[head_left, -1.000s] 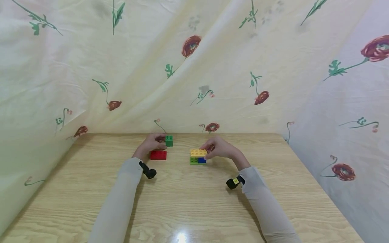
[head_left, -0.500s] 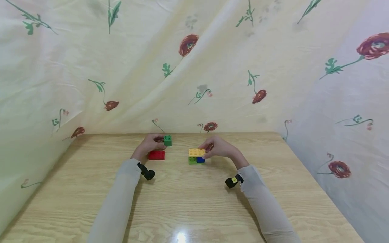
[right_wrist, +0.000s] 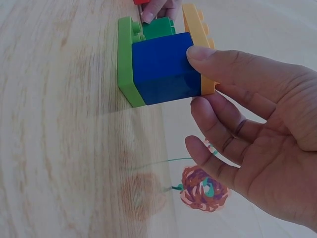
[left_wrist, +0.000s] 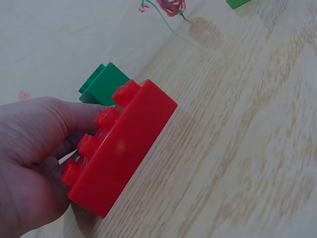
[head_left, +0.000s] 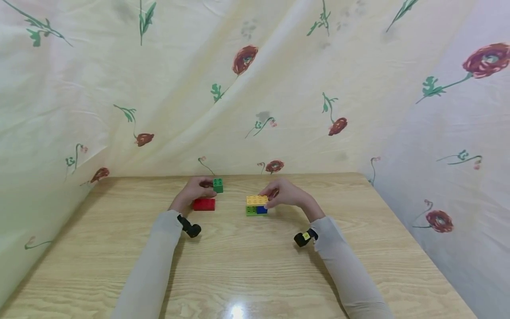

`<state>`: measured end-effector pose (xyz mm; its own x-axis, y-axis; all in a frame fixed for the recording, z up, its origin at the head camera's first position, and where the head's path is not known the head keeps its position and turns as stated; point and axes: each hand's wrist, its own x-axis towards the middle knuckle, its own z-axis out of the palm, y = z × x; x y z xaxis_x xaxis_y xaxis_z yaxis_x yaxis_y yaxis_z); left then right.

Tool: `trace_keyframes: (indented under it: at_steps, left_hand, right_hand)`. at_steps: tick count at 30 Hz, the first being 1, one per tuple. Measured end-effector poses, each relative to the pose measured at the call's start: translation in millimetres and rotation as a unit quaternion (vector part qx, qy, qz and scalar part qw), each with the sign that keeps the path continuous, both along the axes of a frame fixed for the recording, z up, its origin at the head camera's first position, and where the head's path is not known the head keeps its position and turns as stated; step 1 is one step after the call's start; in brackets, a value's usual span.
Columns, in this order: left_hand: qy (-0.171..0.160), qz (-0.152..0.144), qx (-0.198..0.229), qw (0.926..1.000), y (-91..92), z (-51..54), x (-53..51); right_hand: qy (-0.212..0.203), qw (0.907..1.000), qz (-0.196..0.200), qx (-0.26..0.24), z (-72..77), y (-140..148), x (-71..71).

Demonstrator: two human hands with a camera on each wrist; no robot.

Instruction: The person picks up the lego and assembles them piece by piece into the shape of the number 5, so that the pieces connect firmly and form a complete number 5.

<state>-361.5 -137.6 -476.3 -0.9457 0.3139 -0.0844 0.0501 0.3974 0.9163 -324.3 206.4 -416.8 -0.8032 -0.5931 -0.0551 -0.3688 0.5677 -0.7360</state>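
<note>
At the back left of the table, my left hand (head_left: pixel 196 188) has its thumb and fingers at the left side of a dark green toy brick (head_left: pixel 218 185), seemingly pinching it. A long red brick (head_left: pixel 204 204) lies just in front of that hand; in the left wrist view it hides part of the fingers. My right hand (head_left: pixel 287 195) pinches the right end of a yellow brick (head_left: pixel 256 200), its thumb also lapping the blue brick (right_wrist: pixel 163 64) below. Yellow sits on blue, which stands on the right part of a light green base brick (head_left: pixel 251 210).
The wooden table (head_left: pixel 247 266) reaches back to a flowered cloth (head_left: pixel 179 88) hanging behind and along the sides. A small black camera (head_left: pixel 193 230) is strapped at the left wrist, another black camera (head_left: pixel 303 239) at the right.
The head view has shifted slightly, so everything appears a little further left. Both hands and the bricks keep nearly the same places relative to each other.
</note>
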Motion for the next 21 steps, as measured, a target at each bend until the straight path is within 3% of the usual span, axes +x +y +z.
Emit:
trace_keyframes:
  at_steps: [15,21]
  left_hand:
    - [-0.030,-0.001,0.005,0.9995,-9.6,4.0,-2.5]
    - [-0.007,-0.019,-0.016,0.9997,-12.3,12.2,-2.9]
  right_hand:
    - [0.000,1.0000,0.006,-0.004,0.6,-0.3,-0.2]
    - [-0.003,1.0000,0.002,-0.005,-1.8,0.3,-1.1]
